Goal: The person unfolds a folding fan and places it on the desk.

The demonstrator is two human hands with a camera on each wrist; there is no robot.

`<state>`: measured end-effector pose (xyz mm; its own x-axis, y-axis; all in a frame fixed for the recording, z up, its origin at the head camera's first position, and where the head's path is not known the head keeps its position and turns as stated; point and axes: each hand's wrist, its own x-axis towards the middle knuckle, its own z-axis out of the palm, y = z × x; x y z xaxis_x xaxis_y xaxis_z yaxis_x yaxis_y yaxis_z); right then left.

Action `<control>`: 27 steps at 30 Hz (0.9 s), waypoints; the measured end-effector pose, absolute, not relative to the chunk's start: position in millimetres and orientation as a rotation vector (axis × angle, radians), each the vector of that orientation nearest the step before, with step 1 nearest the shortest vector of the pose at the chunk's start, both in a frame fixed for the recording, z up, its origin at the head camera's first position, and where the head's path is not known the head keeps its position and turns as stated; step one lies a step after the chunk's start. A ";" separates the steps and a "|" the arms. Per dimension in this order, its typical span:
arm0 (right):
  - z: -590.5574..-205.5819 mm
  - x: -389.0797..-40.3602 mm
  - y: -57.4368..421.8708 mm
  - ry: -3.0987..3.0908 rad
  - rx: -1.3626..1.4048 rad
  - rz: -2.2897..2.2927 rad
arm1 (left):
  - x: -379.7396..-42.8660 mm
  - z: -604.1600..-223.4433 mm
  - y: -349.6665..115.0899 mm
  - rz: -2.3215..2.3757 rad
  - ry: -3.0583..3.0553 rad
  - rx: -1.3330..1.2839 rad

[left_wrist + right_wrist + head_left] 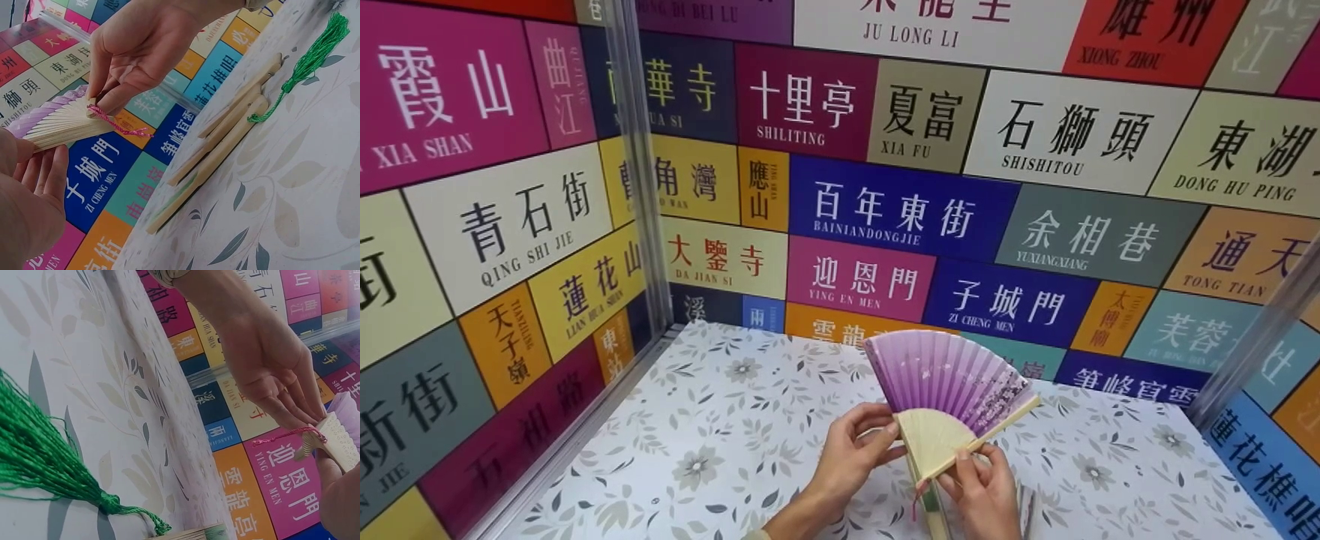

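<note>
A purple folding fan (949,375) with pale wooden ribs is spread wide above the table. Dark and white blossom shapes decorate its right part. My left hand (855,457) pinches the fan's left edge between thumb and fingers. On the other side, my right hand (982,484) grips the right outer stick, its thumb on the pale ribs near the pivot. A pink tassel cord (121,122) hangs from the pivot end. Below the fan, folded fans (225,146) lie side by side on the table, one bearing a green tassel (320,53).
The table (697,427) wears a white cover with grey leaves and flowers. Behind it stand walls of coloured panels (900,210) lettered in Chinese characters. Clear vertical strips (637,150) run along the left corner. The folded fans take up the table's near side.
</note>
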<state>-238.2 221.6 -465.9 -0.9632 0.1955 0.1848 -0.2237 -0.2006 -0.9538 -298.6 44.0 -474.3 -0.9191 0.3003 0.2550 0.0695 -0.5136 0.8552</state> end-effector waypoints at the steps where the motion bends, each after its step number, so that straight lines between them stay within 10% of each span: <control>1: -465.9 -238.3 221.6 -1.786 0.034 2.245 | -298.6 -474.3 44.2 2.559 1.471 0.569; 27: -464.0 -239.9 220.1 -1.768 -0.130 2.260 | -298.9 -475.0 45.1 2.575 1.495 0.545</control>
